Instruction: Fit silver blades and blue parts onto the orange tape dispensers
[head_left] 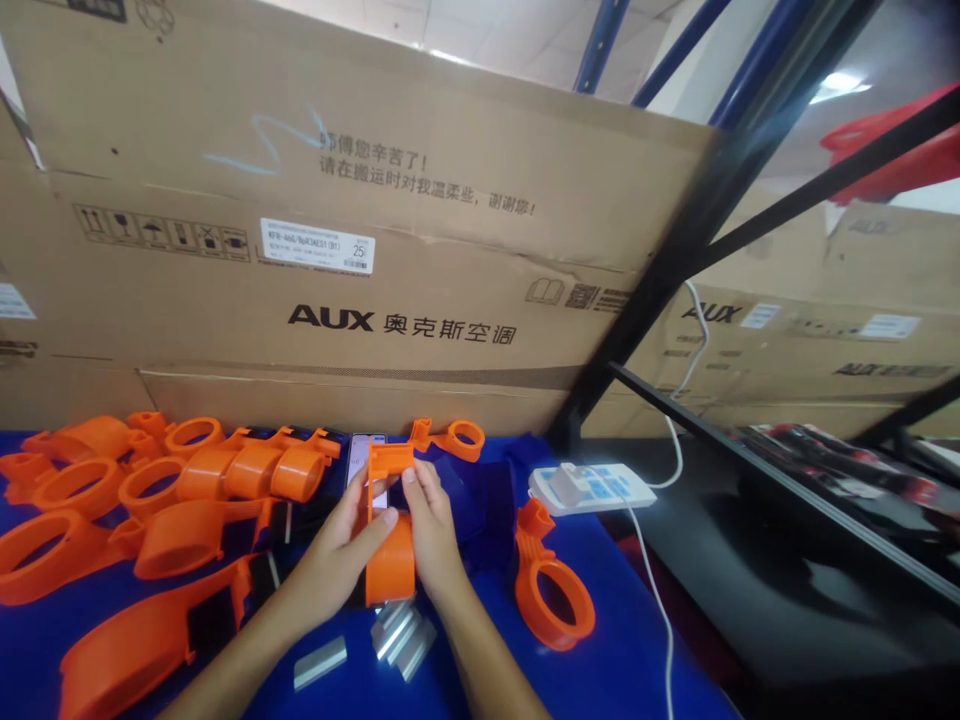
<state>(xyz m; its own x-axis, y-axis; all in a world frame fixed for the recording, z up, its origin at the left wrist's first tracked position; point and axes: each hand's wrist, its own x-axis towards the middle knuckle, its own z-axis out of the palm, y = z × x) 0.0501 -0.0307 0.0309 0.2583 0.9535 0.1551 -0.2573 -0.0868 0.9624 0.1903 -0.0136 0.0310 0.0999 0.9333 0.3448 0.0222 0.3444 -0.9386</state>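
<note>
Both of my hands hold one orange plastic part (391,540) upright over the blue table (615,660). My left hand (341,550) wraps its left side, thumb across the front. My right hand (431,535) grips its right side, fingers touching the upper bracket. Several small silver metal strips (401,635) lie on the table just below the part, and one more strip (320,662) lies to their left.
Many orange ring-shaped parts (150,500) are piled at the left. Single ones lie at the right (551,590) and behind (454,438). A white power strip (592,487) with its cable sits at the right table edge. Large cardboard boxes (337,230) wall the back; black shelving (787,500) stands right.
</note>
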